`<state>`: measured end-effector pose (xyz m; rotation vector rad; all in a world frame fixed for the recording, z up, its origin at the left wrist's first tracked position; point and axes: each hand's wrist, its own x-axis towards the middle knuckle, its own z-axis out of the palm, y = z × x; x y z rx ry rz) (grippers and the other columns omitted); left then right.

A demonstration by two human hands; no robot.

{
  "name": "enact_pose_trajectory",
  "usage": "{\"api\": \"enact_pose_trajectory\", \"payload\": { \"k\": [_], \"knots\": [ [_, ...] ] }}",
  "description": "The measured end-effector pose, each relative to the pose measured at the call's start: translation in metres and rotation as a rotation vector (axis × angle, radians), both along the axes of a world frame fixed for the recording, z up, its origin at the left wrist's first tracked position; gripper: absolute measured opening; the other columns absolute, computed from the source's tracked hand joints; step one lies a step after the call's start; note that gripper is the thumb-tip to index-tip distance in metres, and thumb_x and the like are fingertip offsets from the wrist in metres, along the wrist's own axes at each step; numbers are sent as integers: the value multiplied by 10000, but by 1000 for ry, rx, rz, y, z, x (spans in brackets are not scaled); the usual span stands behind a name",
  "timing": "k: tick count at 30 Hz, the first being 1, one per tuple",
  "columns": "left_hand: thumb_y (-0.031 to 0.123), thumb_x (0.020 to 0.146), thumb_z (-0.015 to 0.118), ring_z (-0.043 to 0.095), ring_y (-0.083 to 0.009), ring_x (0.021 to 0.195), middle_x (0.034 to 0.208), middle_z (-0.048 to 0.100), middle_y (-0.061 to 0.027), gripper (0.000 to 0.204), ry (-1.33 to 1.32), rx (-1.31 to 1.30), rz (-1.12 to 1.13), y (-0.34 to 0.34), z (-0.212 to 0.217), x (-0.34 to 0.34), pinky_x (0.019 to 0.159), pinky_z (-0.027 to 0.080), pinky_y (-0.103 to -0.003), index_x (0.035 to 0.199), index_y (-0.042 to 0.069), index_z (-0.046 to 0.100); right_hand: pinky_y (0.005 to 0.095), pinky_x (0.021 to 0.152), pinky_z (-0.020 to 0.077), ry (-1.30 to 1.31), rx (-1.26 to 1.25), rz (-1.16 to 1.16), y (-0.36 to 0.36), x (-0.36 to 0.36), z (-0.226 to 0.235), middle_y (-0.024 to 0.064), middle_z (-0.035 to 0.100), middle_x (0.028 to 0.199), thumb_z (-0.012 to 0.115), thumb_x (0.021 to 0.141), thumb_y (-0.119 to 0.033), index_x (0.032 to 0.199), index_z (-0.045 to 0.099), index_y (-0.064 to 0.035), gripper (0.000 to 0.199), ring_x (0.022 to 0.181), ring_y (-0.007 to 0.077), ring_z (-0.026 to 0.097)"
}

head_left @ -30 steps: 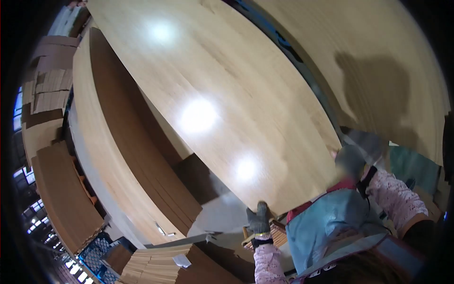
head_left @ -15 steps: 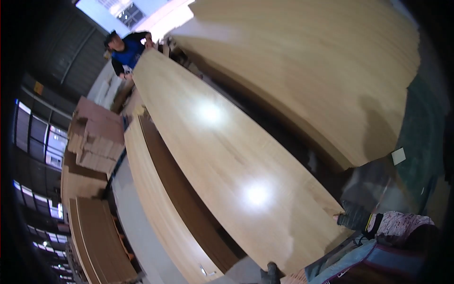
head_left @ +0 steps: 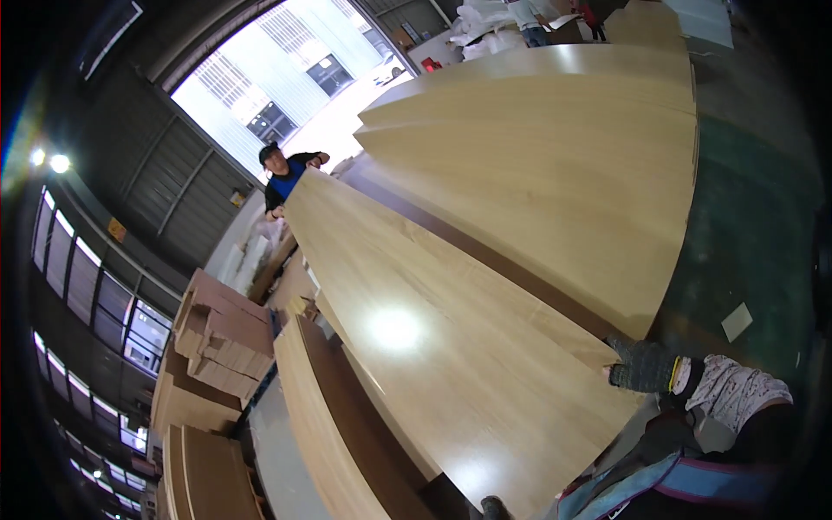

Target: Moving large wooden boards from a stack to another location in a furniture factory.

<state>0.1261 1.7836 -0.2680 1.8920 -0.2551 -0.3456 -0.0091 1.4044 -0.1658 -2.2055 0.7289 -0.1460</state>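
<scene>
Wood-veneer panel (head_left: 451, 347) is resting under the gloved right hand (head_left: 643, 366) gripping its edge, left hand (head_left: 492, 504) grip indiscernible; co-worker (head_left: 284, 173) mistiming risks slippage.

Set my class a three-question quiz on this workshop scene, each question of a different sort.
1. True or false: the right hand, in a dark knitted glove, touches the near end of the long wooden panel.
2. Who stands at the panel's far end? A) a co-worker in a blue top; B) nobody; C) a forklift driver.
3. Fill in: to the panel's right lies a wide stack of pale wooden ____.

Key: 1 true; 2 A; 3 boards.
</scene>
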Motion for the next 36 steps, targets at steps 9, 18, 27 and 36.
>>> {"api": "enact_pose_trajectory", "payload": {
  "k": [9,18,27,36],
  "knots": [
    [168,919,465,556,-174,895,968,585,-80,207,964,-1065,265,-156,54,-37,808,470,-302,1029,18,556,441,838,438,20,-90,99,-179,-50,72,309,546,1068,547,812,-452,1224,388,70,684,981,402,558],
    [-65,670,505,419,-385,1192,1264,468,-217,613,-444,3,-313,-279,45,-33,1004,351,-435,1275,-50,408,410,789,459,-124,-395,90,-326,-84,167,252,618,907,565,801,-425,1182,473,29,600,870,384,596],
    [52,746,666,562,-361,719,783,578,-158,305,-749,-153,-394,-422,109,-34,691,466,-444,1007,13,511,398,878,418,-31,-440,-45,-416,-93,212,237,583,1056,552,777,-526,1132,554,-5,631,1001,346,558],
    [-86,737,567,525,-260,549,634,476,-114,139,89,-624,-25,-522,200,-87,429,425,-342,704,18,481,430,855,431,-289,-1085,-266,-542,-122,204,215,579,1076,593,735,-404,1074,578,-24,510,977,360,557]
  ]
}}
